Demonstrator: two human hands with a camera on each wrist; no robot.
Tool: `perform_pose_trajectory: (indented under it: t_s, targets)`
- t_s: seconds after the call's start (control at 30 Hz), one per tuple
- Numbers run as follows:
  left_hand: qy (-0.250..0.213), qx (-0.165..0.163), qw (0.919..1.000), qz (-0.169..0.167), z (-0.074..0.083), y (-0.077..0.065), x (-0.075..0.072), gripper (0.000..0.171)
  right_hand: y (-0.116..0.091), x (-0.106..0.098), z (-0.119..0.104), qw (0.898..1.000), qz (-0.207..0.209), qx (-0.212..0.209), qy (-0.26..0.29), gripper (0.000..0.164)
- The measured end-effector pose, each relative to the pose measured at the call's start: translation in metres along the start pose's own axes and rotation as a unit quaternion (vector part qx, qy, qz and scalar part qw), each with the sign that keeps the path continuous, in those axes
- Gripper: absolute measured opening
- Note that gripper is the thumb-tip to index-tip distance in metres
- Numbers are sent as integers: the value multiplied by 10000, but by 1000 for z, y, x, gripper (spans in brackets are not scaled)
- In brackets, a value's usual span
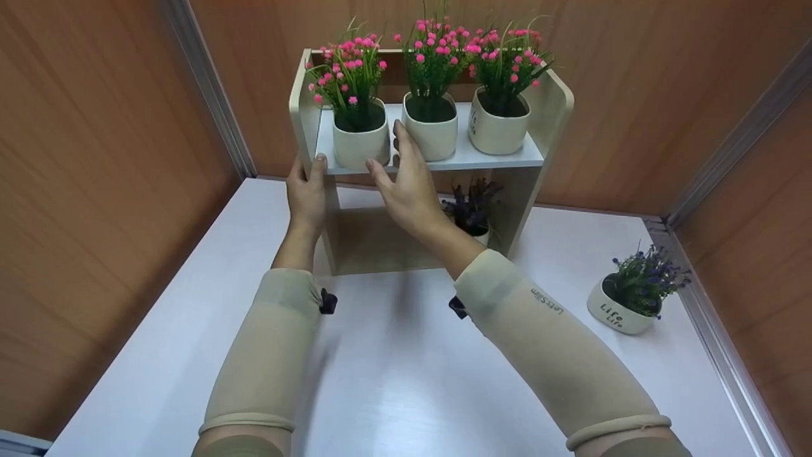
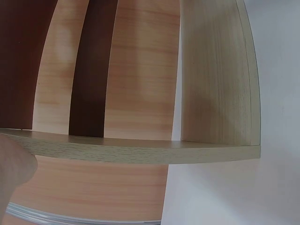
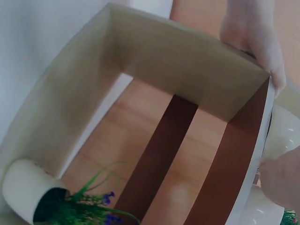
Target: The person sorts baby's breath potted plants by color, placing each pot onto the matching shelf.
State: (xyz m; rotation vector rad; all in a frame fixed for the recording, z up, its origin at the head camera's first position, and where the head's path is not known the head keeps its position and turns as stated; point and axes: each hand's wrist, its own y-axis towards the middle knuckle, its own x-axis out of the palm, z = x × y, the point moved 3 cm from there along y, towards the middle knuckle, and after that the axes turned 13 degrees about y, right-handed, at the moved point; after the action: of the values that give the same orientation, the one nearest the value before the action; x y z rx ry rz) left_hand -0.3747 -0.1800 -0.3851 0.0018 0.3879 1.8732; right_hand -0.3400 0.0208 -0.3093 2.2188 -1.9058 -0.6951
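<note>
A small wooden shelf [image 1: 430, 166] stands at the back of the table. My left hand [image 1: 306, 198] grips its left side panel, thumb at the front edge; the right wrist view shows this left hand [image 3: 255, 40] too. On the white top board are a left flowerpot [image 1: 361, 145], a middle flowerpot [image 1: 434, 136] and a right flowerpot [image 1: 498, 130], all with pink flowers. My right hand [image 1: 412, 187] reaches up, fingers extended between the left and middle pots, thumb at the left pot's front. Whether it touches the middle pot, I cannot tell.
A pot of purple flowers [image 3: 28, 190] sits on the shelf's lower level at the right, partly behind my right wrist. Another white pot marked "Life" [image 1: 618, 311] stands on the table [image 1: 393, 381] at right. Wooden walls [image 1: 634, 95] enclose the back and sides.
</note>
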Motion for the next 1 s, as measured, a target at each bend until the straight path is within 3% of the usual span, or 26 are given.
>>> perform_pose_trajectory:
  t_s: [0.2,0.3,0.47,0.83,1.0]
  targets:
    - [-44,-77,10000,-45,1,2,0,65,-31,-15,16,9938,345,-865,601,57]
    - [-27,-157,9999,-56,2,2,0,66,-53,-28,31,9881,507,-1302,640,48]
    - [-45,-136,9999,-63,3,2,0,64,-95,-51,70,9833,572,-1626,584,41]
    - [-132,-121,9998,-56,3,1,0,64,-174,-115,144,9937,626,-901,246,46]
    - [-162,-79,9998,3,3,1,0,64,-201,-153,170,9976,632,-281,84,44]
